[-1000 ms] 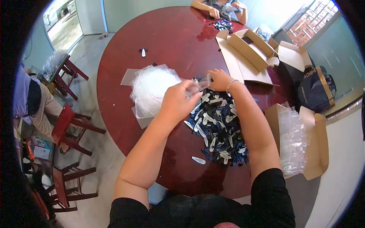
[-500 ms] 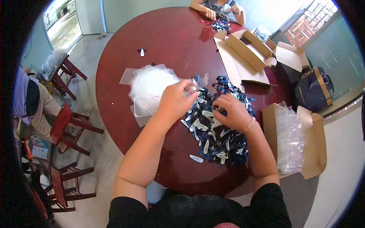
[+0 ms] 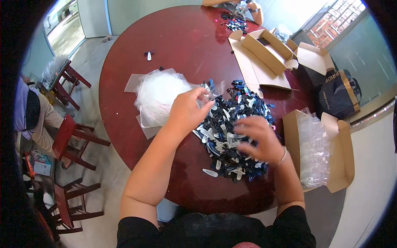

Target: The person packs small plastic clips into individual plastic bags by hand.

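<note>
A large heap of hair clips (image 3: 225, 153), dark blue, black and white, covers the table in front of me. My left hand (image 3: 192, 106) is closed on a small clear plastic bag (image 3: 216, 89) at the heap's upper left edge; what lies inside the bag is hard to make out. Over the right side of the heap, my right hand (image 3: 261, 139) hovers with its fingers spread, slightly blurred, and nothing shows between them. Flat clear plastic bags (image 3: 159, 91) lie stacked to the left of my left hand. One white clip (image 3: 210, 172) lies apart at the near edge.
An open cardboard box (image 3: 292, 144) of filled clear bags stands at right. Further back lies another opened carton (image 3: 264, 51). Across the red table (image 3: 136, 45) a person's arms work over a smaller clip pile (image 3: 235, 24). Wooden stools (image 3: 76, 140) stand at left.
My right hand has moved down and toward me across the heap, and its fingers have spread. My left hand stays with the bag. The view has shifted slightly.
</note>
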Demonstrator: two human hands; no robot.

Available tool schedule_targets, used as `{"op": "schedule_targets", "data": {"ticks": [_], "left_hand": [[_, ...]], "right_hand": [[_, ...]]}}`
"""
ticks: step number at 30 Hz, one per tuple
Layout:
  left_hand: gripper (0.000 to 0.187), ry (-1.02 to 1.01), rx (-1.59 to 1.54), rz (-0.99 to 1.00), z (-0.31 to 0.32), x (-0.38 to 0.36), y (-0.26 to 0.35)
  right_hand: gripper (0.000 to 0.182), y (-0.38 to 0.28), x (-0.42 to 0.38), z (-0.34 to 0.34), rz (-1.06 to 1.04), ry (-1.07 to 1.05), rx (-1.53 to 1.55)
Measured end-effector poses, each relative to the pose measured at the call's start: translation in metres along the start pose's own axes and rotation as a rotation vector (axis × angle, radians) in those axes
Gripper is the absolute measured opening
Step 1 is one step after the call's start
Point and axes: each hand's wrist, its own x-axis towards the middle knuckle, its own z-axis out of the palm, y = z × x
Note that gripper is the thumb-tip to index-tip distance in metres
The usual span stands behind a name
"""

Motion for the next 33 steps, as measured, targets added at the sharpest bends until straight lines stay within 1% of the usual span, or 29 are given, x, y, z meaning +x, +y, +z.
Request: {"op": "schedule_targets", "data": {"ticks": [2,4,6,8,9,10,12,14,16,17,19,20,22,24,26,27,28,30,31,33], "left_hand": [[0.033,-0.008,0.004,0.013,-0.001,0.000,0.002],[0.033,-0.002,-0.003,0.021,-0.001,-0.001,0.001],[0.033,0.012,-0.007,0.029,-0.001,-0.001,-0.002],[0.034,0.026,0.000,0.067,-0.001,0.000,-0.005],[0.035,0.019,-0.012,0.034,-0.002,0.000,-0.003],[0.035,0.027,-0.010,0.032,-0.004,0.001,-0.001],[0.036,-0.017,0.026,-0.011,-0.006,0.001,0.001],[0.037,0.003,0.008,-0.001,-0.002,0.001,-0.003],[0.037,0.010,0.007,0.029,-0.002,0.001,-0.001],[0.037,0.005,0.003,0.025,-0.001,0.000,-0.003],[0.032,0.068,-0.010,0.100,0.002,0.000,-0.004],[0.032,0.068,-0.011,0.102,0.001,0.000,-0.002],[0.034,0.005,0.013,0.036,-0.005,0.000,0.002],[0.034,0.017,0.009,0.036,-0.004,0.001,0.000],[0.033,0.020,0.006,0.035,-0.002,0.001,-0.004],[0.033,0.046,0.001,0.051,0.000,0.001,-0.006],[0.032,0.071,-0.006,0.066,0.001,0.001,-0.007],[0.032,0.075,0.002,0.080,0.003,0.003,-0.010],[0.031,0.083,0.012,0.093,0.002,0.003,-0.011],[0.030,0.079,0.014,0.087,0.001,0.004,-0.012]], "right_hand": [[0.039,0.022,0.019,0.002,0.296,0.107,0.143],[0.038,0.068,0.044,0.007,0.379,0.144,0.070],[0.040,0.120,0.067,0.013,0.411,0.045,-0.059],[0.049,0.161,0.085,0.025,0.445,0.031,-0.150],[0.053,0.177,0.090,0.032,0.487,0.031,-0.142],[0.053,0.183,0.094,0.038,0.479,0.029,-0.142],[0.055,0.190,0.100,0.047,0.589,-0.084,-0.272],[0.055,0.193,0.101,0.052,0.574,-0.120,-0.309],[0.049,0.176,0.105,0.048,0.567,-0.175,-0.091],[0.049,0.165,0.107,0.047,0.573,-0.180,-0.091],[0.041,0.136,0.113,0.042,0.671,-0.296,0.152],[0.041,0.138,0.110,0.046,0.672,-0.294,0.150],[0.036,0.140,0.108,0.056,0.284,-0.282,0.020],[0.034,0.132,0.104,0.059,0.262,-0.288,0.042],[0.034,0.109,0.103,0.048,0.166,-0.395,0.081],[0.035,0.101,0.103,0.044,0.185,-0.441,0.108],[0.035,0.094,0.101,0.041,0.189,-0.440,0.108],[0.036,0.083,0.096,0.036,0.086,-0.490,0.142],[0.035,0.076,0.093,0.035,0.066,-0.466,0.153],[0.034,0.057,0.084,0.025,0.072,-0.479,0.181]]}}
